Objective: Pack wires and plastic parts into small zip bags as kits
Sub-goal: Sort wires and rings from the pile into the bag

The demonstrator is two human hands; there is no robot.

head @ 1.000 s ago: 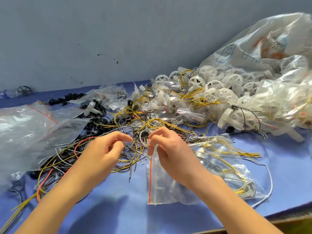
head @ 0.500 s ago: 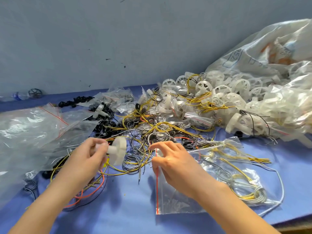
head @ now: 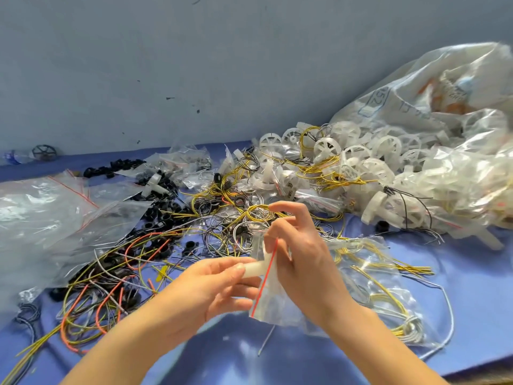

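My left hand (head: 213,284) pinches the stem of a white plastic part (head: 254,269) and holds it at the mouth of a small clear zip bag (head: 268,295) with a red seal line. My right hand (head: 299,251) grips the bag's top edge, lifted above the blue table (head: 472,287). The part's wide end sits inside the bag opening. A tangle of yellow, red, grey and black wires (head: 155,245) lies just behind and to the left of both hands.
White plastic wheels (head: 355,162) are heaped at the back right, spilling from a large clear sack (head: 433,107). Filled zip bags with yellow wires (head: 383,287) lie to the right. Large clear bags (head: 47,212) lie at left, and black rings (head: 161,215) are scattered between.
My left hand picked a white plastic part from the wire pile and carried it right to the bag. My right hand raised the bag's mouth off the table.
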